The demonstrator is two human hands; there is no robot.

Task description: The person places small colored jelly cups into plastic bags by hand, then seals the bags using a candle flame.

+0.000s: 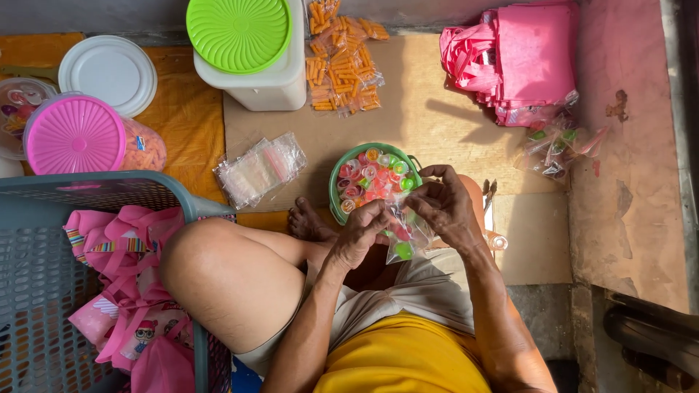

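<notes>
Head view of a seated person, with the green bowl [336,191] as landmark. The bowl, filled with small coloured jelly cups [373,177], stands on a cardboard sheet [422,116] just beyond the crossed legs. At the bowl's near rim, both hands hold a small clear plastic bag [403,236] containing a few coloured cups. The left hand [358,234] has its fingers curled and pinched on the bag's left edge; the right hand [444,205] has its fingers bent together on the bag's upper right edge, directly over the bowl's right rim.

Left of the bowl, near but apart, lies a stack of empty clear bags [261,169]. Beyond the bowl stand a white container with a green lid [240,33] and packets of orange snacks [344,62]. Beyond and to the right lies a pile of pink bags [520,62], with bare cardboard open between it and the bowl. Far left, a grey plastic basket [102,191] holds pink bags, its rim against the person's knee; a pink-lidded jar [76,135] sits behind it.
</notes>
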